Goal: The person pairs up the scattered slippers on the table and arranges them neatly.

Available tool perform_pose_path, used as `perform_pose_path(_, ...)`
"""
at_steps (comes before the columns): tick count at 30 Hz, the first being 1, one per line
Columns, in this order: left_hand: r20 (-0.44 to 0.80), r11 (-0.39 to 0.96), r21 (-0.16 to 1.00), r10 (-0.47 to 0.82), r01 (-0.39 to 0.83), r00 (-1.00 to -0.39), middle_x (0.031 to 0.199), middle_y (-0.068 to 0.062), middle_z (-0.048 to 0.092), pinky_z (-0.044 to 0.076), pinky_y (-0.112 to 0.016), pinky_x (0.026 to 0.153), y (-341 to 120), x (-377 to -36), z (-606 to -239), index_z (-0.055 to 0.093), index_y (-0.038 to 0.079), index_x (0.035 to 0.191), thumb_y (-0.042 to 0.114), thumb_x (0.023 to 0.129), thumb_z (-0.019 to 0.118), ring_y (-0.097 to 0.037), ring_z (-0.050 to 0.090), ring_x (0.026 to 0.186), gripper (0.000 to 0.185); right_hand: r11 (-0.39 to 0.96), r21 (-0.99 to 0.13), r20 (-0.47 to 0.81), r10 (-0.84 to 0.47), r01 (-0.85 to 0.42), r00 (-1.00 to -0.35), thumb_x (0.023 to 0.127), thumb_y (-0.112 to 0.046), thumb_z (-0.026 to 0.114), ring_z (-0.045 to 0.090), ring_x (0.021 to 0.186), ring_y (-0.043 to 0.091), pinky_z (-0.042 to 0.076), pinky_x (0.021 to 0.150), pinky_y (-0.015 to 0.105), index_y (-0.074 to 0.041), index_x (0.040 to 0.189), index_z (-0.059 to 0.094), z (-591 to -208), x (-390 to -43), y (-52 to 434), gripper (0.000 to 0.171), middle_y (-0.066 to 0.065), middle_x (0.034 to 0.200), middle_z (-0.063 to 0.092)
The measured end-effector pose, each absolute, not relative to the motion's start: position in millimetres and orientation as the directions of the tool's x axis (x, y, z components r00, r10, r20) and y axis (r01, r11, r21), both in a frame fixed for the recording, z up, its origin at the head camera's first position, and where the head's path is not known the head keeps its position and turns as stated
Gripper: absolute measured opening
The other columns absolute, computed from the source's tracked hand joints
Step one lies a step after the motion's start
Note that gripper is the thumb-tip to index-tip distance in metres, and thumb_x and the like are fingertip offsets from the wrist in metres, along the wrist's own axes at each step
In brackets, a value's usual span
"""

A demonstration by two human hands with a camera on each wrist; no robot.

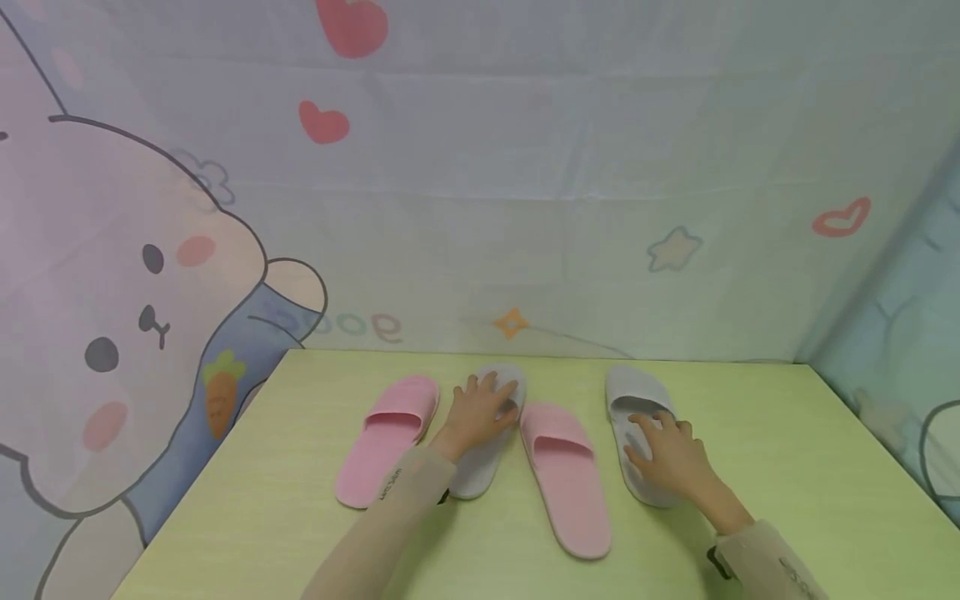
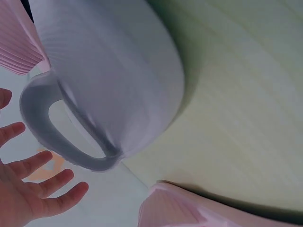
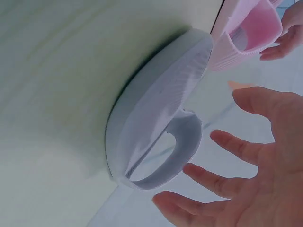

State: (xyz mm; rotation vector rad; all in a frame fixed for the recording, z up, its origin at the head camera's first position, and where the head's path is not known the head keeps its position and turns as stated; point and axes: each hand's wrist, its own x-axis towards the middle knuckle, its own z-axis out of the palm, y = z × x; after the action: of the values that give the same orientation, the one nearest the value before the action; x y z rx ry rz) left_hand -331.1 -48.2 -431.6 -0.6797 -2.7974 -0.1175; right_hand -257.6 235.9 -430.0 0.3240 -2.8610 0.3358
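Two grey slippers and two pink ones lie on the table, toes pointing away. My left hand point(image 1: 480, 414) hovers with spread fingers over the left grey slipper point(image 1: 474, 477); in the left wrist view, its fingers stand apart beside that slipper's strap point(image 2: 40, 101). Over the right grey slipper point(image 1: 637, 385) my right hand point(image 1: 671, 458) hangs with fingers spread and slightly bent. The right wrist view has its fingertips close to the strap point(image 3: 189, 135), holding nothing. One pink slipper point(image 1: 375, 467) is left of my left hand; the other pink slipper point(image 1: 576, 500) lies between my hands.
The yellow-green table point(image 1: 795, 467) ends at a pale cloth backdrop point(image 1: 570, 250) printed with hearts, stars and a cartoon animal. Another cloth panel point(image 1: 918, 333) hangs along the right side.
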Motion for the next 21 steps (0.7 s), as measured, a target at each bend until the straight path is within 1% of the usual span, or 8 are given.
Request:
perform_pose_path(4,0.239,0.895,0.035,0.425,0.445,-0.873,0.130,-0.015,0.046,0.043,-0.054,0.081,-49,-332,-433,0.044,0.025,0.129,0.044,0.088,0.046,-0.038,0.047,0.110,0.045,0.941,-0.229,0.298,-0.176,-0.249,-0.938,0.083,-0.028,0.057,0.044,0.097,0.057,0.043,0.058,0.058,-0.009,0.119,0.050,-427,-267,234,0.042,0.029,0.120,0.044)
perform_pose_path(7,0.232,0.895,0.046,0.422,0.443,-0.877,0.129,-0.015,0.046,0.044,-0.054,0.079,-49,-333,-435,0.044,0.025,0.128,0.045,0.088,0.047,-0.038,0.047,0.109,0.046,0.936,-0.249,0.303,-0.169,-0.250,-0.938,0.083,-0.029,0.057,0.042,0.100,0.057,0.042,0.061,0.059,-0.009,0.120,0.049,-426,-274,233,0.043,0.030,0.122,0.042)
perform_pose_path(15,0.203,0.903,0.053,0.408,0.426,-0.890,0.131,-0.016,0.044,0.045,-0.054,0.076,-49,-337,-440,0.041,0.027,0.131,0.049,0.088,0.045,-0.042,0.045,0.112,0.049,0.935,-0.274,0.262,-0.154,-0.227,-0.953,0.085,-0.035,0.054,0.036,0.107,0.059,0.036,0.068,0.068,-0.009,0.128,0.040,-427,-292,237,0.052,0.033,0.128,0.034)
perform_pose_path(21,0.181,0.912,0.069,0.387,0.405,-0.904,0.130,-0.017,0.044,0.045,-0.055,0.074,-49,-338,-439,0.040,0.028,0.132,0.048,0.088,0.045,-0.042,0.046,0.110,0.049,0.929,-0.302,0.233,-0.148,-0.216,-0.961,0.085,-0.038,0.054,0.033,0.108,0.060,0.033,0.069,0.071,-0.009,0.130,0.038,-429,-304,239,0.055,0.034,0.130,0.031)
